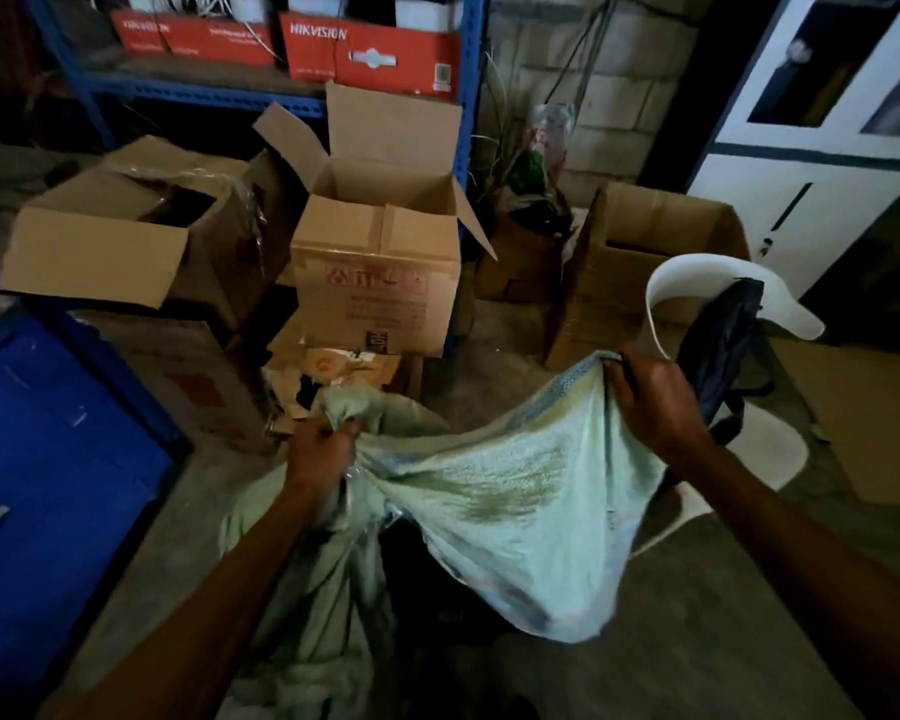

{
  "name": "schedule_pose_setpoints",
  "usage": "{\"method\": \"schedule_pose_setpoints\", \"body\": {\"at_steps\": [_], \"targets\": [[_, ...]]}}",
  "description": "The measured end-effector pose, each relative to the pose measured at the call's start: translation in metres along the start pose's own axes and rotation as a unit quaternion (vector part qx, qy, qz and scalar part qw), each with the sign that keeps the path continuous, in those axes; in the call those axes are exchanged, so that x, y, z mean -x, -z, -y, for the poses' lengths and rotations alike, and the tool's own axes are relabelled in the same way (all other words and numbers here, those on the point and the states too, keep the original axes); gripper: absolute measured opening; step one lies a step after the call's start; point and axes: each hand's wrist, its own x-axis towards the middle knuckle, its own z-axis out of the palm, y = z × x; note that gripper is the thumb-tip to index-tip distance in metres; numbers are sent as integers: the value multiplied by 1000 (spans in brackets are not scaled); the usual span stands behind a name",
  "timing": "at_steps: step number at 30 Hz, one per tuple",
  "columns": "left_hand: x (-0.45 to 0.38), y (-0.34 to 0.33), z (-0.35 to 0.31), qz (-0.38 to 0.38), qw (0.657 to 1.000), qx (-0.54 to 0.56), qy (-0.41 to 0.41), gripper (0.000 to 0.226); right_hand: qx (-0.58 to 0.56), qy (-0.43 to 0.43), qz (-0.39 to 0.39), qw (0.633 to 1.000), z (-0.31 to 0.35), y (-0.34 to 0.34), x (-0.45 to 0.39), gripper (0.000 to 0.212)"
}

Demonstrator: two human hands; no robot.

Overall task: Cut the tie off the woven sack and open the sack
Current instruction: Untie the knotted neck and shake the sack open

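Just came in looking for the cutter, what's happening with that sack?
A person is pulling the pale green woven sack open with both bare hands. The left hand grips bunched fabric at one side of the mouth, and the right hand lifts the opposite edge up and outward. No tie or cutter shows. The sack stands on the floor among open cardboard boxes.

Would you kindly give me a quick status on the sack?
Left hand gripping sack mouth. Right hand lifting its rim. Mouth spread open; no tie seen. Nothing in the way.
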Motion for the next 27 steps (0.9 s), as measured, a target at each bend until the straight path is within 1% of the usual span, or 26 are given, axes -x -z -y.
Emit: {"method": "schedule_pose_setpoints", "body": {"at_steps": [1,2,3,4,5,6,7,9,10,11,12,14,16,17,18,19,20,21,22,23,24,25,26,27], "targets": [[-5,-8,13,1,1000,-3,19,28,20,7,6,1000,-7,6,-3,19],[-12,-17,27,13,999,-5,47,24,43,13,14,999,-14,14,-6,21],[-15,-25,35,31,996,-7,83,14,64,22,22,997,-20,22,-8,25],[-21,-36,45,56,991,-3,122,20,83,35,34,995,-25,30,-10,26],[-24,-45,51,78,984,-1,159,32,98,48,44,993,-28,37,-12,24],[-27,-54,55,97,981,-6,170,38,111,60,52,991,-28,43,-14,21],[-29,-62,58,111,979,-28,167,39,123,73,55,988,-27,48,-15,19],[-33,-77,60,124,979,-67,148,34,136,93,55,985,-24,57,-18,23],[-37,-84,59,127,980,-76,130,28,139,101,56,984,-22,61,-20,25],[-40,-90,57,132,981,-78,120,19,138,105,61,983,-23,64,-21,22],[-45,-98,58,131,982,-79,110,16,133,103,68,983,-23,67,-21,17],[-53,-107,49,146,980,-94,98,22,122,95,77,985,-24,70,-19,10],[-59,-111,37,175,974,-108,100,38,110,86,79,987,-28,71,-15,9],[-61,-111,28,188,969,-128,94,40,106,85,79,988,-28,70,-13,10],[-60,-111,17,198,964,-162,69,38,101,87,83,988,-25,66,-12,13],[-55,-112,3,209,956,-205,17,31,91,97,92,987,-21,62,-12,18],[-47,-116,-10,232,948,-213,-51,23,76,108,106,986,-15,58,-14,23],[-37,-120,-24,282,934,-194,-103,28,61,126,117,983,-6,51,-19,25],[-24,-125,-36,335,913,-183,-141,50,52,145,125,980,5,44,-24,26],[-12,-131,-45,373,888,-201,-176,68,47,162,129,977,14,37,-31,26],[-2,-137,-48,382,870,-227,-214,70,45,171,131,975,21,30,-36,25],[5,-141,-49,367,865,-233,-251,53,40,171,128,976,28,26,-40,22],[5,-143,-47,331,873,-217,-285,36,29,159,126,979,31,24,-43,20],[6,-142,-46,298,886,-188,-303,25,8,141,119,983,31,22,-43,20]]}}
